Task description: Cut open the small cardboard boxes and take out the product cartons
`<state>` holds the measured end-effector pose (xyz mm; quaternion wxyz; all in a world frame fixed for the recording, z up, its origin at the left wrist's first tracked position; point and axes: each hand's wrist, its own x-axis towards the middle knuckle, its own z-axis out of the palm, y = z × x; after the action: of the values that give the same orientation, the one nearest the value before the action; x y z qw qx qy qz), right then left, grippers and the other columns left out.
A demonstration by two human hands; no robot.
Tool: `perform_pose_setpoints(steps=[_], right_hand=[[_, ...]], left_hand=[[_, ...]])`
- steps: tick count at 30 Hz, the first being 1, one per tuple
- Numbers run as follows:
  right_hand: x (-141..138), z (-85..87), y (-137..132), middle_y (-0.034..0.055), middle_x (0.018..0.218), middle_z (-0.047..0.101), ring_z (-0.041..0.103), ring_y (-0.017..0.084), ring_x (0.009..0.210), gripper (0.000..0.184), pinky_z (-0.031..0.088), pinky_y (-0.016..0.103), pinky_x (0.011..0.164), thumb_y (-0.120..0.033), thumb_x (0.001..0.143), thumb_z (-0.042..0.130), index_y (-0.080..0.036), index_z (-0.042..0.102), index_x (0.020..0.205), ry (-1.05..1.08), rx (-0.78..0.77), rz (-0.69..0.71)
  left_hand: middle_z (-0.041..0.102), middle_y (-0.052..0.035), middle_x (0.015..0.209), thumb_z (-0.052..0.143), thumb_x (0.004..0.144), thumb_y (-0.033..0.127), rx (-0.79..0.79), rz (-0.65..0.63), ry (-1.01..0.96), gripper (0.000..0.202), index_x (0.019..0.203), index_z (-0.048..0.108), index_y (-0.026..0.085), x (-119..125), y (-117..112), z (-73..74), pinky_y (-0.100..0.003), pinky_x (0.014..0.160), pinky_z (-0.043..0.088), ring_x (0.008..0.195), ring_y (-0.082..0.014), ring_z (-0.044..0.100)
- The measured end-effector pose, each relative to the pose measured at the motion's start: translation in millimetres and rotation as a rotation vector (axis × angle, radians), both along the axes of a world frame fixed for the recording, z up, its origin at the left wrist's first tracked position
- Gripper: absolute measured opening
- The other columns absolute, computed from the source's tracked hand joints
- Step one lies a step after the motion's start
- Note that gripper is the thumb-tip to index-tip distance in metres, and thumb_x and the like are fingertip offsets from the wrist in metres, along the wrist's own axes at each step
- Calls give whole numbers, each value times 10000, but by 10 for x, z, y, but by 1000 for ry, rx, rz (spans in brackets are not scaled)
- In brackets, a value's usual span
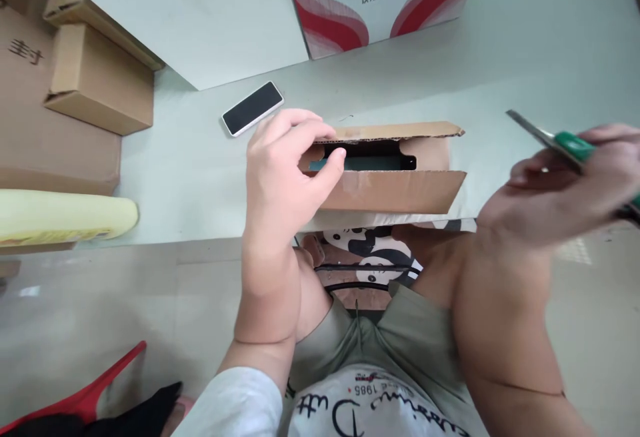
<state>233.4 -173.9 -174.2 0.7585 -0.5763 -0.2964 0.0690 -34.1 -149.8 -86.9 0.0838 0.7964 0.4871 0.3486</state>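
Observation:
My left hand (285,170) grips the left end of a small brown cardboard box (390,190), fingers at the far flap and thumb over the opening. The box's two long flaps stand apart, and a dark teal item (375,162) shows inside; most of it is hidden. Off to the right, my right hand (575,187) is closed around a green-handled utility knife (573,147). Its blade points up and left, away from the box. This hand is slightly blurred, and the palm covers part of the handle.
A phone-like device (253,109) with a dark face lies beyond my left hand. Behind stand a white box (200,17) and a red-and-white carton (385,3). Brown cartons (103,80) and a pale yellow roll-shaped thing (65,215) occupy the left. The table edge runs close to my legs.

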Motion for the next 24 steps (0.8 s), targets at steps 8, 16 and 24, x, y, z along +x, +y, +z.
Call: perform_pose_setpoints(steps=[8, 16, 24], right_hand=[[-119, -166, 44, -13, 817, 594, 443, 48, 533, 230, 361, 250, 475, -323, 669, 660, -193, 524, 802, 24, 183, 49], [-85, -84, 35, -15, 801, 598, 464, 70, 534, 215, 347, 264, 483, -285, 584, 629, -206, 512, 746, 184, 93, 51], [26, -254, -25, 26, 898, 625, 601, 167, 805, 298, 527, 449, 821, -306, 642, 750, -192, 587, 864, 20, 43, 157]], left_hand=[[764, -18, 1076, 715, 909, 181, -37, -6, 5, 94, 885, 764, 258, 179, 2, 49, -452, 1004, 566, 1037, -240, 709], [795, 12, 930, 664, 939, 172, -138, -49, -69, 162, 858, 787, 240, 188, 72, 60, -348, 850, 599, 878, -174, 732], [803, 18, 930, 733, 892, 123, -159, -94, -151, 158, 856, 796, 264, 177, 147, -8, -308, 718, 587, 828, -152, 735]])
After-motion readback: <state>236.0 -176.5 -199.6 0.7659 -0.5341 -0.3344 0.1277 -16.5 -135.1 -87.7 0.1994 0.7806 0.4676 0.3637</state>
